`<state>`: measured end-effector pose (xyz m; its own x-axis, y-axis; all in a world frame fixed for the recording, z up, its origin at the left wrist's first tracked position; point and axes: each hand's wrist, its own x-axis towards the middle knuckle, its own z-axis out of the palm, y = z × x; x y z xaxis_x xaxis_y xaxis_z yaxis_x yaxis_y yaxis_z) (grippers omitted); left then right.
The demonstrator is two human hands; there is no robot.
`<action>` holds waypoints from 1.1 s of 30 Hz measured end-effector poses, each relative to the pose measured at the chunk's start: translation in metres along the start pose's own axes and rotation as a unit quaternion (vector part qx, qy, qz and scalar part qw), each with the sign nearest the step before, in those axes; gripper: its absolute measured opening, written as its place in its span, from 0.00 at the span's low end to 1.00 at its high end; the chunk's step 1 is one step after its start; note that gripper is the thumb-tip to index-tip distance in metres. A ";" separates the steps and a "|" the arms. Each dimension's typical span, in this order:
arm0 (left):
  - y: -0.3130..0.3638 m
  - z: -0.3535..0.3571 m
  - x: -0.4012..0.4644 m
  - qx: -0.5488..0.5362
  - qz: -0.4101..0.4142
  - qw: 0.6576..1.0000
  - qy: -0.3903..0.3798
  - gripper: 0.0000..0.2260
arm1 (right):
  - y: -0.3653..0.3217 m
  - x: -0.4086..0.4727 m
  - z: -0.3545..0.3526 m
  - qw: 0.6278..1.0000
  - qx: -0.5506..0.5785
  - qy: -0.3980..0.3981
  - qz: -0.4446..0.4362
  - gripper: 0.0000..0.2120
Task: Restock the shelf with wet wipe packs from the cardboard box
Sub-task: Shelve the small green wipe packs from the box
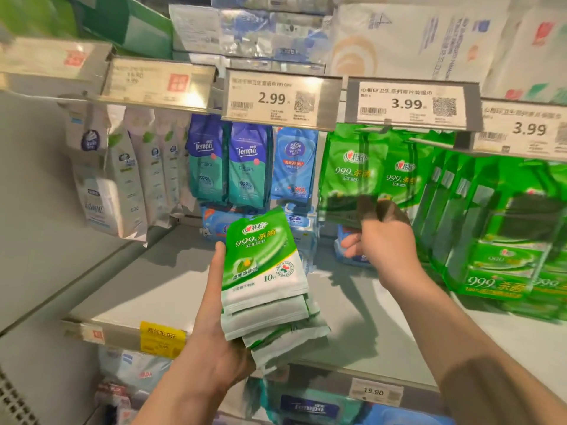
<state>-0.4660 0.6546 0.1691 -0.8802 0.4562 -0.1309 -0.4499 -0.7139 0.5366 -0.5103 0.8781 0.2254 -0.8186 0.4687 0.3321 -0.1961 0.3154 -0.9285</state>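
The grey metal shelf (pixel 147 280) fills most of the view, its deck bare in the middle, with a strip of white price tags (pixel 277 98) along the ledge above and rows of flat packs hanging on pegs beneath it: white pouches (pixel 129 179) at the left, blue and teal Tempo packs (pixel 228 167) in the middle, and glossy green hanging wipe packs (pixel 365 176) to the right, with more green ones crowding further right. The cardboard box is out of view. The left hand (pixel 211 357) grips a fanned stack of green-and-white soft foil wet wipe packs (pixel 265 280) from below, thumb up along its left edge; the stack sits over the shelf's front edge. The right hand (pixel 383 237) is raised to the bottom of the hanging green packs, its fingertips blurred, so whether it pinches a pack or merely touches it I cannot tell. These packs look light, limp and slick, likely to slide off one another, so each is best taken by its stiffer sealed top edge near the hang hole.
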 end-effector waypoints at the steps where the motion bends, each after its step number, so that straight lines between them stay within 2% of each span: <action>1: 0.001 -0.001 0.001 0.006 -0.003 1.000 0.003 0.33 | 0.001 0.002 0.003 1.000 0.002 0.009 0.008 0.13; 5: 0.004 -0.004 0.006 0.019 -0.009 1.000 0.023 0.33 | 0.002 0.013 0.010 0.998 0.022 0.014 0.048 0.12; 10: 0.006 -0.005 0.008 0.018 -0.017 1.000 0.019 0.32 | 0.006 0.031 0.012 0.995 0.024 0.005 0.101 0.26; 16: 0.005 -0.007 0.005 0.025 -0.040 0.999 0.026 0.34 | 0.011 0.001 0.005 0.979 0.076 -0.025 0.187 0.20; 19: 0.001 -0.006 0.005 0.026 -0.041 0.999 0.024 0.33 | -0.008 -0.038 -0.001 0.970 0.030 -0.130 0.203 0.20; 22: -0.005 0.002 0.005 0.027 -0.052 0.998 0.012 0.34 | -0.035 -0.072 -0.002 0.940 -0.022 -0.270 0.207 0.35; 24: -0.008 0.008 0.004 0.033 -0.060 0.998 0.002 0.35 | -0.044 -0.082 0.000 0.929 -0.065 -0.310 0.190 0.40; 28: -0.012 0.015 0.004 0.040 -0.053 0.998 -0.005 0.31 | -0.042 -0.086 0.001 0.934 -0.106 -0.291 0.181 0.33; 33: -0.016 0.015 0.004 0.050 -0.057 0.997 0.009 0.29 | -0.042 -0.088 -0.010 0.923 -0.051 -0.317 0.211 0.22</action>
<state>-0.4606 0.6758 0.1728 -0.8277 0.5202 -0.2106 -0.5301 -0.6015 0.5976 -0.4245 0.8318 0.2364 -0.9685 0.0010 -0.2490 0.2373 0.3068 -0.9217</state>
